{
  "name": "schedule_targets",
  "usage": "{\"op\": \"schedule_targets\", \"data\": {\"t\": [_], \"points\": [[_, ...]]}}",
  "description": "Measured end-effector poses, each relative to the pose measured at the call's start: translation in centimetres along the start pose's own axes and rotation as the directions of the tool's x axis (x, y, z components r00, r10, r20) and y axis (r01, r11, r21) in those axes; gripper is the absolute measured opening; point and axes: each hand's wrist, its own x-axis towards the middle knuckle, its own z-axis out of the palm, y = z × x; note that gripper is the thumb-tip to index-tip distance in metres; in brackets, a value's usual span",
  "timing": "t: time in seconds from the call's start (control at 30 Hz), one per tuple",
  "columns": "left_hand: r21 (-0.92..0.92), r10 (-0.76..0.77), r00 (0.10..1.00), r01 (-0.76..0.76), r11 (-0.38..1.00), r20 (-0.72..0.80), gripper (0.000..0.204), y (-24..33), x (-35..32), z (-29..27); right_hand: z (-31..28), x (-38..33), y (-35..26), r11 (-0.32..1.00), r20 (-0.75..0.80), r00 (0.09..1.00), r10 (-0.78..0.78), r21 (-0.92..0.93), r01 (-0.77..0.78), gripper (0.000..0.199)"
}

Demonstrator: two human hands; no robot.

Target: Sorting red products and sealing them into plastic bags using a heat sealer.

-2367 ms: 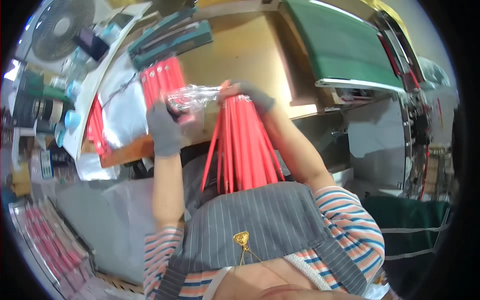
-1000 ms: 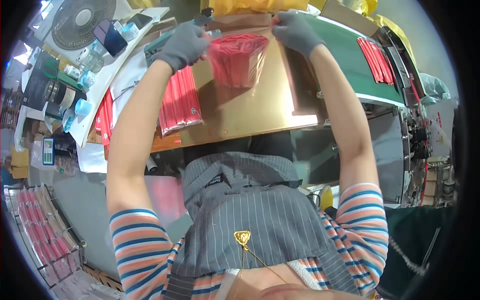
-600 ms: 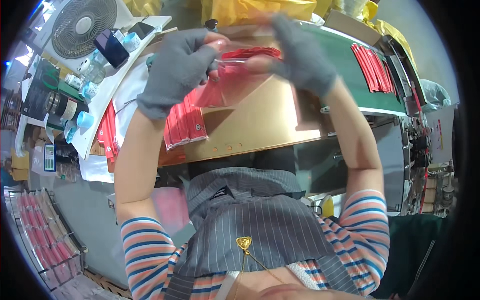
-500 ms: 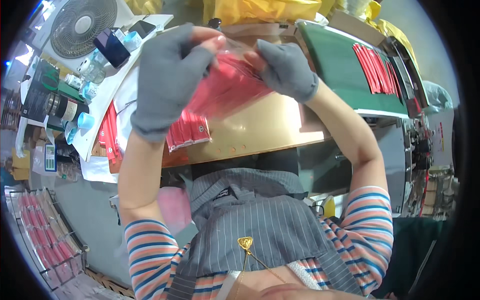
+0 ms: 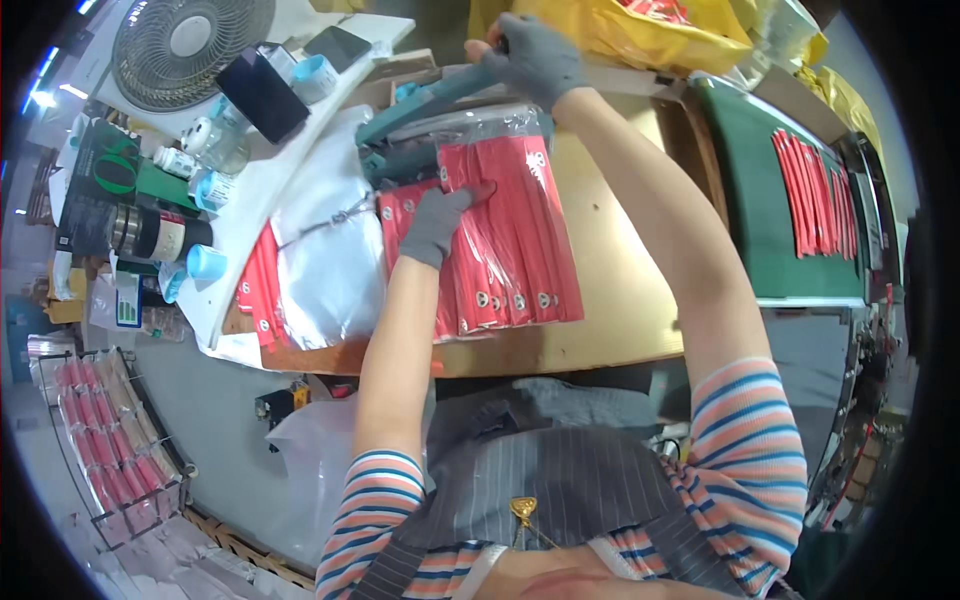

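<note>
A clear plastic bag of long red packets lies at the middle of the table, its top end at a teal bag sealer. My left hand, in a grey fingerless glove, grips the bag's left side with the thumb on top; the other fingers are mostly hidden. My right hand, gloved the same way, is closed on the raised end of the sealer's lever. More bagged red packets lie under and left of the held bag.
Left of the bags lie clear empty bags and loose red packets. A fan, a phone and a flask stand at the far left. Red strips rest on a green board at right. A yellow bag sits behind.
The bag of red packets has come down from mid-air onto the table at the sealer. My left hand has lowered with it; my right hand has let go of it and taken the lever.
</note>
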Motion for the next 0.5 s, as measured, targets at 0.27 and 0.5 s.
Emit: {"op": "schedule_targets", "data": {"t": [0.27,0.5], "points": [[0.084,-0.038,0.999,0.036,0.996,0.029,0.052,-1.6,3.8,-3.2,6.6,-3.1,6.5,0.987,-0.041,0.997,0.064,-0.144,-0.069,0.018],[0.141,0.021,1.0,-0.023,0.99,0.014,0.043,1.6,2.3,-2.4,6.9,-2.6,6.1,0.982,-0.035,0.995,0.094,-0.162,-0.099,0.016]]}}
